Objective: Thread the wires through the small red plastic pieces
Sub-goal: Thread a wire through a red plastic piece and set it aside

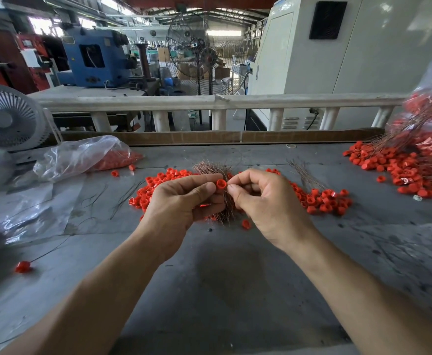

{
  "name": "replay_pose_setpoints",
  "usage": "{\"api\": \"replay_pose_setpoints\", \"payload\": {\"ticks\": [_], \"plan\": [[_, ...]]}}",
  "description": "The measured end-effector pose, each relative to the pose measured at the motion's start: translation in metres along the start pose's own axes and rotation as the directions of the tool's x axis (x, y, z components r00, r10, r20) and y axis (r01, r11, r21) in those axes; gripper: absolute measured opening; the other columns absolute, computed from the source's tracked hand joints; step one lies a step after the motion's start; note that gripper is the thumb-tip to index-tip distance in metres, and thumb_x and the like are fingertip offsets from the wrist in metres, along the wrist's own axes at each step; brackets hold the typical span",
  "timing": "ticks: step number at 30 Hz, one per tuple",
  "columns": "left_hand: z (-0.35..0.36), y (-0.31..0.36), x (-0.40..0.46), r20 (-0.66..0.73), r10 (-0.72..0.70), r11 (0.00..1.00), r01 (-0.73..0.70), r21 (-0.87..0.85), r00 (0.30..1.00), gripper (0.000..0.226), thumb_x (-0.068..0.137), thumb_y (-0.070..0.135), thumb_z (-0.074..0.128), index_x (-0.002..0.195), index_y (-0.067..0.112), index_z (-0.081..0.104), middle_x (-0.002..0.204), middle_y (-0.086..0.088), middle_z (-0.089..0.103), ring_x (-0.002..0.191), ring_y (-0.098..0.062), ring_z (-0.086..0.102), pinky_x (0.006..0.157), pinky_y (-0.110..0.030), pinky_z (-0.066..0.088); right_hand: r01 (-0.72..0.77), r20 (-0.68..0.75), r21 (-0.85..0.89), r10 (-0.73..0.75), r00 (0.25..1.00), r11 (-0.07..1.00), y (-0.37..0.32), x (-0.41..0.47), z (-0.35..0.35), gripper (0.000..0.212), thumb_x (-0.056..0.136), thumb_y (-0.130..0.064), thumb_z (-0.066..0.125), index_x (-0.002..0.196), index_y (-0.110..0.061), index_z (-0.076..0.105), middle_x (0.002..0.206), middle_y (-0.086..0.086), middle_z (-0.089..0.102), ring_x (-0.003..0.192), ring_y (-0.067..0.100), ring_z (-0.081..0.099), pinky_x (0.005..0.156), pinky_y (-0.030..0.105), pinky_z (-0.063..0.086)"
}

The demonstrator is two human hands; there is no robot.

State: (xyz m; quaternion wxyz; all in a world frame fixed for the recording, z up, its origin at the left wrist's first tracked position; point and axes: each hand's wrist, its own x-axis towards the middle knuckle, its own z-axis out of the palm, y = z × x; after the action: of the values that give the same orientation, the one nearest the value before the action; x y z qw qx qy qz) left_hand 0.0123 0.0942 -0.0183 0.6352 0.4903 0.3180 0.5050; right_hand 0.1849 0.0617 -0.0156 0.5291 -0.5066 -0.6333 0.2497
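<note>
Now left hand pinches red piece; right hand pinches wire beside it.

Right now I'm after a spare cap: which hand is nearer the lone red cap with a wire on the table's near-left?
Left. The left hand is up and right of that lone red cap; the right hand lies farther right, beyond the left.

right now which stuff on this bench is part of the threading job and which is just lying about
Part of the job:
- red cap held by the left hand
- wire bundle, also in the left hand
- right hand pinching a wire
- loose red caps
- finished pile

Just lying about:
- desk fan
- empty plastic sheet
</note>
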Motion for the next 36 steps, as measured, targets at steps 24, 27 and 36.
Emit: {"api": "replay_pose_setpoints", "payload": {"ticks": [24, 27, 36], "plan": [[-0.001, 0.004, 0.001, 0.042, -0.007, 0.999, 0.009, -0.046, 0.999, 0.039, 0.084, 0.012, 0.068, 0.116, -0.009, 0.066, 0.098, -0.021, 0.072, 0.079, -0.023, 0.07, 0.079, -0.036, 0.062, -0.157, 0.138, 0.263, 0.124, 0.983, 0.952, 0.004, 0.001, 0.004, 0.016, 0.103, -0.008, 0.056, 0.104, -0.018, 0.068, 0.082, 0.01, 0.075, 0.064, 0.023, 0.069, 0.049, 0.03, 0.052], [-0.001, 0.004, 0.001, 0.053, -0.022, 0.999, 0.025, -0.043, 0.998, 0.035, 0.09, 0.009, 0.065, 0.119, -0.01, 0.063, 0.105, -0.024, 0.072, 0.081, -0.024, 0.071, 0.079, -0.037, 0.062, -0.194, 0.168, 0.269, 0.152, 0.974, 0.944, 0.004, 0.001, 0.003, 0.009, 0.101, -0.012, 0.06, 0.108, -0.013, 0.066, 0.084, 0.009, 0.077, 0.066, 0.024, 0.072, 0.049, 0.032, 0.053], [0.001, 0.007, -0.002, 0.019, -0.056, 0.995, 0.058, -0.08, 0.998, 0.021, 0.09, 0.005, 0.064, 0.109, -0.005, 0.065, 0.098, -0.024, 0.075, 0.087, -0.028, 0.076, 0.078, -0.032, 0.064, -0.179, -0.046, -0.106, 0.175, 0.983, 0.978, 0.016, 0.014, -0.02, 0.009, 0.095, -0.018, 0.069, 0.096, -0.026, 0.072, 0.084, -0.005, 0.078, 0.074, 0.012, 0.073, 0.055, 0.021, 0.05]]}}
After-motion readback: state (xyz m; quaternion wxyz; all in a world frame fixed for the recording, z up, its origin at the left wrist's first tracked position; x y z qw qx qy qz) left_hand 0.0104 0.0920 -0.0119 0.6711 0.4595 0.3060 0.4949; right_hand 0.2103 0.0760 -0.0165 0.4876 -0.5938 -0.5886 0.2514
